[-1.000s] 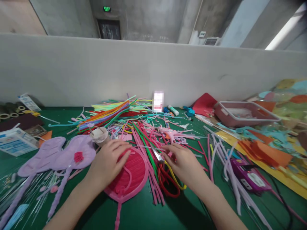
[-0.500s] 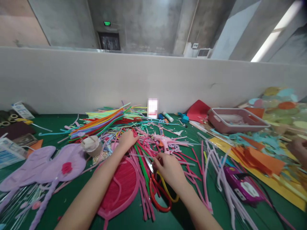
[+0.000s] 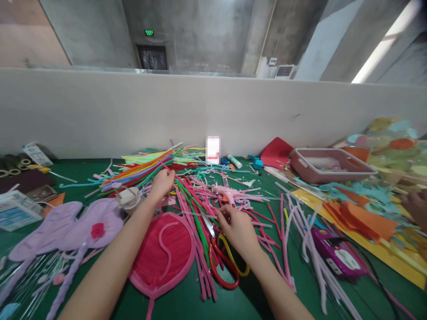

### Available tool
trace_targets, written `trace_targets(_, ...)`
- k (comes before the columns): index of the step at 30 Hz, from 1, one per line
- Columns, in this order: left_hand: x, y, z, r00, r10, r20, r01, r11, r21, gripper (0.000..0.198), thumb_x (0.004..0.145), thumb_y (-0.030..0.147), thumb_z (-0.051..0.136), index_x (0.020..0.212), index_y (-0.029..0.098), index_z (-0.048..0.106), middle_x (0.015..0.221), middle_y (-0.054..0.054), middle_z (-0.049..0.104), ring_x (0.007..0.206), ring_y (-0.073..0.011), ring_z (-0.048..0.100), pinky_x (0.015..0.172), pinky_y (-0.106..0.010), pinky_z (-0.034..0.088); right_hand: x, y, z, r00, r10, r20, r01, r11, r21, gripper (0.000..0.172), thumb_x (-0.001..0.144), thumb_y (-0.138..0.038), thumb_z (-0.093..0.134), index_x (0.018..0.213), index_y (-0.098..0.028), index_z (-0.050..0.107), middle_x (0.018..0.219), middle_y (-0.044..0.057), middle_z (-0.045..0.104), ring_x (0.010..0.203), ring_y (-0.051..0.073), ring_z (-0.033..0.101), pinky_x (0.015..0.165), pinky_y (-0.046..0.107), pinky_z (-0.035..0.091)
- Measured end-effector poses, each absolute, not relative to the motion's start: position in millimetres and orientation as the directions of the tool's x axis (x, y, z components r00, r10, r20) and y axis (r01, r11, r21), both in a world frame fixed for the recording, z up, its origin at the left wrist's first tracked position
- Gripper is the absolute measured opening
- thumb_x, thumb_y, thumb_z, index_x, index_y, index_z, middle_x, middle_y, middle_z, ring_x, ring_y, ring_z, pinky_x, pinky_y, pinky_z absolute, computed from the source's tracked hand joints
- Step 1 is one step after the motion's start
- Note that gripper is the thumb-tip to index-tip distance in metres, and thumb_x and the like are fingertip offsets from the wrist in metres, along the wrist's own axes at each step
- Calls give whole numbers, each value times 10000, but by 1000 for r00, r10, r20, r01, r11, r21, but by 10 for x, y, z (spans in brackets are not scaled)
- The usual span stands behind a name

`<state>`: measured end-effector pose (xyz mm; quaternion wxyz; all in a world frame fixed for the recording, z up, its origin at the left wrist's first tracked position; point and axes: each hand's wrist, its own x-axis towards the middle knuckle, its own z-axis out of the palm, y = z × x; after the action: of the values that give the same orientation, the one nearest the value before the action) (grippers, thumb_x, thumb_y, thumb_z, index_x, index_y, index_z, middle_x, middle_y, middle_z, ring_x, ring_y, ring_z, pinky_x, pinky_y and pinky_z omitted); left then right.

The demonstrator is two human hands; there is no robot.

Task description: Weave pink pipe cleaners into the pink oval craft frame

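Note:
My left hand (image 3: 163, 183) is closed in a pinch at the pile's far left side, with a pink pipe cleaner (image 3: 164, 166) sticking out past the fingertips. Curled fingers of my right hand (image 3: 237, 224) hover over the pile's right side; what they hold, if anything, is hidden. Between the hands lie loose pink pipe cleaners (image 3: 199, 271) and green ones (image 3: 201, 240). Scissors (image 3: 224, 278) with red and yellow handles rest beside my right hand, blades pointing away. A red leaf-shaped panel with a pink edge (image 3: 180, 249) lies near my left forearm.
Mixed-colour pipe cleaners (image 3: 133, 171) are heaped at the back left. A lilac shape with a red flower (image 3: 70, 231) and a lidded cup (image 3: 128, 198) stand left. A pink glue gun (image 3: 228, 195), purple device (image 3: 338, 258) and pink bin (image 3: 333, 175) are right. Another person's hand (image 3: 415, 204) shows far right.
My left hand has moved left and slightly away from me, out of the pile's middle, with the pink pipe cleaner. My right hand has barely shifted.

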<state>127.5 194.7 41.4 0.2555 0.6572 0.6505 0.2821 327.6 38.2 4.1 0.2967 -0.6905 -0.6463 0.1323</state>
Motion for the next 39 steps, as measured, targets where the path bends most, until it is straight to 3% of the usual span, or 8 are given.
trace_targets(6, 986, 1807, 1076, -93, 944, 318, 546, -218, 809, 223, 970, 239, 432, 974, 105, 610, 895, -65, 715, 824, -170, 686, 822, -343, 546, 3167, 368, 42, 50, 976, 211, 832, 76, -550, 258, 946, -251, 434, 865, -182, 668, 719, 33, 702, 642, 172, 649, 583, 236, 407)
trace_targets(15, 702, 1096, 1889, -147, 755, 640, 449, -525, 723, 485, 872, 157, 401, 1357, 139, 404, 795, 45, 608, 586, -27, 573, 664, -291, 457, 2741, 534, 49, -243, 944, 222, 886, 309, -347, 224, 930, -173, 498, 1076, -201, 666, 1061, 92, 671, 1047, 235, 573, 898, 322, 439)
trace_targets(20, 579, 995, 1681, 70, 842, 535, 492, -496, 715, 304, 858, 239, 476, 1097, 179, 654, 762, 12, 597, 470, -27, 425, 485, -173, 357, 2610, 839, -12, -224, 953, 203, 920, 276, -278, 151, 886, -146, 529, 904, -116, 676, 976, 184, 674, 1021, 318, 571, 885, 418, 428)
trace_targets(24, 442, 1094, 1483, 257, 894, 366, 614, -444, 653, 388, 877, 416, 467, 1149, 216, 659, 665, -5, 610, 523, -141, 507, 463, -233, 385, 2594, 942, 32, -166, 956, 241, 911, 242, -335, 129, 877, -109, 507, 910, -101, 631, 954, 197, 681, 937, 300, 613, 800, 381, 442)
trace_targets(27, 388, 1167, 1436, 282, 909, 307, 652, -417, 633, 458, 873, 372, 428, 1272, 212, 586, 685, -9, 642, 477, -151, 523, 478, -258, 425, 2611, 1007, 185, -101, 946, 308, 868, 235, -436, 146, 937, -133, 432, 952, -119, 576, 861, 143, 688, 792, 238, 639, 695, 308, 433)
trace_targets(33, 474, 1157, 1467, 299, 881, 368, 670, -468, 576, 421, 859, 326, 427, 1208, 227, 641, 885, -54, 730, 646, -199, 643, 620, -314, 524, 2507, 1087, 741, 83, 844, 529, 680, 341, -649, 260, 1038, -312, 221, 1124, -191, 434, 798, 15, 612, 660, 122, 574, 597, 222, 401)
trace_targets(36, 538, 1080, 1523, 326, 846, 422, 643, -526, 557, 392, 870, 382, 436, 1152, 241, 669, 1046, -64, 730, 804, -231, 673, 708, -333, 540, 2365, 962, 1045, 269, 664, 697, 309, 626, -716, 166, 984, -365, 413, 998, -226, 501, 678, -42, 515, 559, 99, 474, 534, 225, 364)
trace_targets(39, 600, 979, 1586, 353, 813, 464, 623, -574, 531, 397, 882, 454, 437, 1103, 239, 687, 1016, -58, 736, 839, -246, 671, 721, -337, 536, 2239, 796, 1249, 273, 715, 643, 42, 659, -751, 165, 939, -379, 514, 912, -222, 556, 616, -58, 496, 528, 82, 450, 504, 220, 353)
